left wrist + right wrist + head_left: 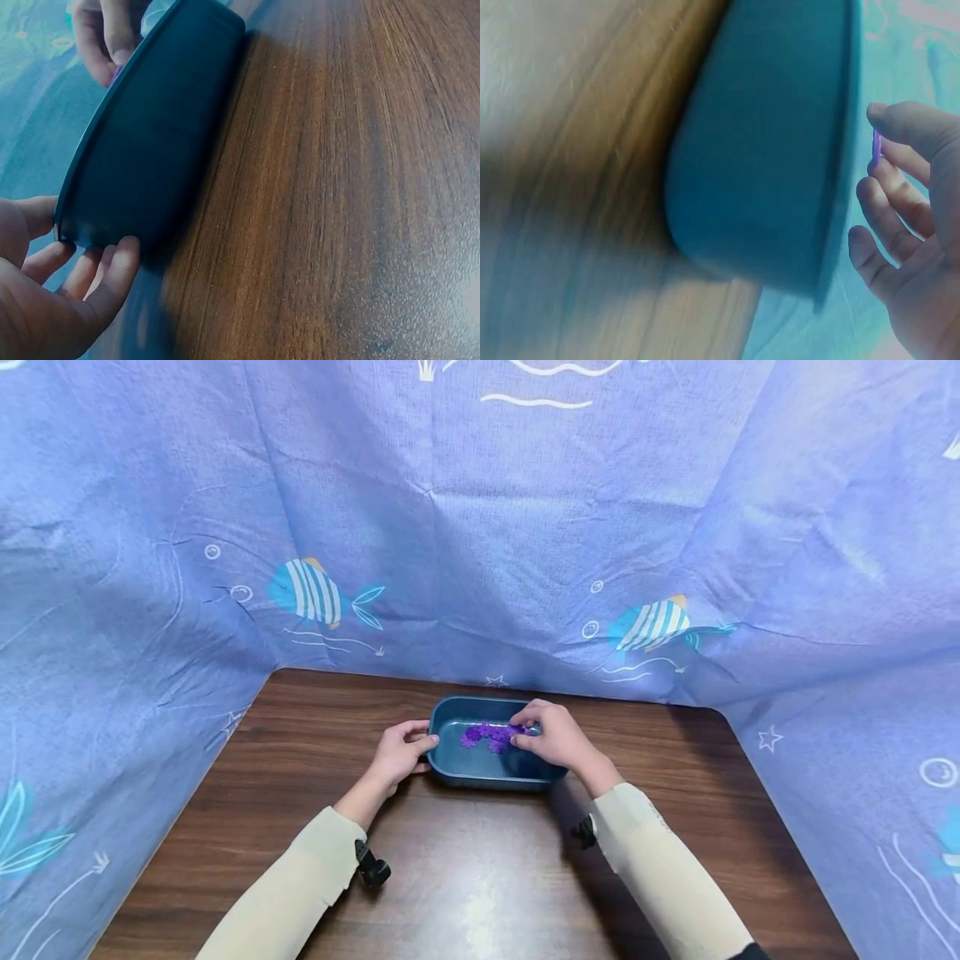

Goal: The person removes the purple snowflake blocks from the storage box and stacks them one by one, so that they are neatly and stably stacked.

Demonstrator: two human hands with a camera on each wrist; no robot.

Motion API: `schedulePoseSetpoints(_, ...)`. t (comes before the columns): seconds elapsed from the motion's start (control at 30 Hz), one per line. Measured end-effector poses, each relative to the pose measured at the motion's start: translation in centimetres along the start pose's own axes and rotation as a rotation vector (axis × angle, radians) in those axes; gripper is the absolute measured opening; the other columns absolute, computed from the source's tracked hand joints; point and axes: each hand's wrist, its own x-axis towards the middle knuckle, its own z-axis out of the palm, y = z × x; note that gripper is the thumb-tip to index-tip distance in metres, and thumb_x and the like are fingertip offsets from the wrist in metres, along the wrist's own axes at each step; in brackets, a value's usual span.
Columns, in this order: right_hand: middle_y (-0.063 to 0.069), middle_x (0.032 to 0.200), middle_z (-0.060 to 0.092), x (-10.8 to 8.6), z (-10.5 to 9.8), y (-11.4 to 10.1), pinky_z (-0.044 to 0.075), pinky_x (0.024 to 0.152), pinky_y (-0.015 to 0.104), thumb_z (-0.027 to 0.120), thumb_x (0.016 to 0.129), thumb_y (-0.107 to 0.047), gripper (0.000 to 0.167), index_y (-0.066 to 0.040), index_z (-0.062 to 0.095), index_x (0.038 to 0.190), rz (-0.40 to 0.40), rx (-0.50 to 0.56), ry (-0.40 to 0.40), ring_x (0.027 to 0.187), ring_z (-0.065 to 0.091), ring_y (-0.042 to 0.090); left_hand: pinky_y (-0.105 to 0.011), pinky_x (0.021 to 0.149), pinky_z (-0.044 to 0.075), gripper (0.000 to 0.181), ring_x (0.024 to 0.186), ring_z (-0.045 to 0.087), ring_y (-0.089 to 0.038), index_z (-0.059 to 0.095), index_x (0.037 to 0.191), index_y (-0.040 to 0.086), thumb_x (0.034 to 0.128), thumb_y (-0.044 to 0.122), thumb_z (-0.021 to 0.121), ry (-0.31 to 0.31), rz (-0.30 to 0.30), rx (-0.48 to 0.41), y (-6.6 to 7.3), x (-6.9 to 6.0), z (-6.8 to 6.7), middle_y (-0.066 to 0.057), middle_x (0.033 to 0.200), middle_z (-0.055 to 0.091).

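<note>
A dark teal rectangular tray [480, 773] with rounded corners stands on the table. Several small purple pieces with notched edges [480, 737] lie in it, too small to make out exactly. My left hand [395, 755] grips the tray's left end, thumb at the rim and fingers against the outer wall [127, 157]. Over the right part of the tray is my right hand [555, 735]. In the right wrist view its thumb and a finger pinch one thin purple piece [876, 148], seen edge-on.
The brown wooden table [300, 727] extends around the tray. Behind it and at both sides hangs a blue cloth [480, 568] with printed fish. Black wrist devices [372, 865] are on both forearms.
</note>
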Motion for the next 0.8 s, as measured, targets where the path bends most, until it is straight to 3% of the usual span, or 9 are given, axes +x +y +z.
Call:
schedulePoseSetpoints(0.2, 0.005, 0.101, 0.074, -0.9, -1.6, 1.5, 0.058, 0.079, 0.043, 0.087, 0.081, -0.013, 0.027, -0.009, 0.08, 0.107, 0.074, 0.044, 0.055, 0.091, 0.068, 0.024, -0.035, 0.073, 0.065, 0.044, 0.103, 0.07, -0.031, 0.058, 0.141, 0.0, 0.0996, 0.011, 0.068, 0.001, 0.001, 0.005, -0.2, 0.1, -0.1, -0.023, 0.126, 0.066)
schedulePoseSetpoints(0.47, 0.01, 0.104, 0.073, -2.5, -3.5, 3.7, 0.058, 0.073, 0.025, 0.085, 0.082, -0.01, 0.032, -0.004, 0.077, 0.112, 0.202, 0.148, 0.101, 0.087, 0.07, 0.021, -0.035, 0.073, 0.065, 0.043, 0.105, 0.069, -0.032, 0.058, 0.141, 0.0, 0.1, 0.011, 0.067, 0.002, 0.001, 0.016, 0.0, 0.1, -0.1, -0.024, 0.127, 0.065)
schedulePoseSetpoints(0.67, 0.012, 0.107, 0.074, -4.0, -4.6, 5.4, 0.058, 0.075, 0.032, 0.085, 0.083, -0.013, 0.031, -0.006, 0.078, 0.112, 0.268, 0.11, 0.114, 0.091, 0.071, 0.026, -0.036, 0.075, 0.065, 0.043, 0.107, 0.069, -0.032, 0.058, 0.141, 0.0, 0.1004, 0.011, 0.067, 0.0, -0.004, 0.024, -0.1, 0.3, -0.2, -0.024, 0.128, 0.064)
schedulePoseSetpoints(0.8, 0.014, 0.108, 0.074, -5.2, -4.7, 6.9, 0.057, 0.073, 0.029, 0.085, 0.084, -0.014, 0.032, -0.004, 0.077, 0.113, 0.321, 0.09, 0.112, 0.091, 0.071, 0.026, -0.037, 0.077, 0.065, 0.044, 0.107, 0.069, -0.032, 0.057, 0.142, 0.0, 0.1005, 0.012, 0.067, -0.005, -0.012, 0.022, -0.3, 0.3, -0.2, -0.024, 0.129, 0.064)
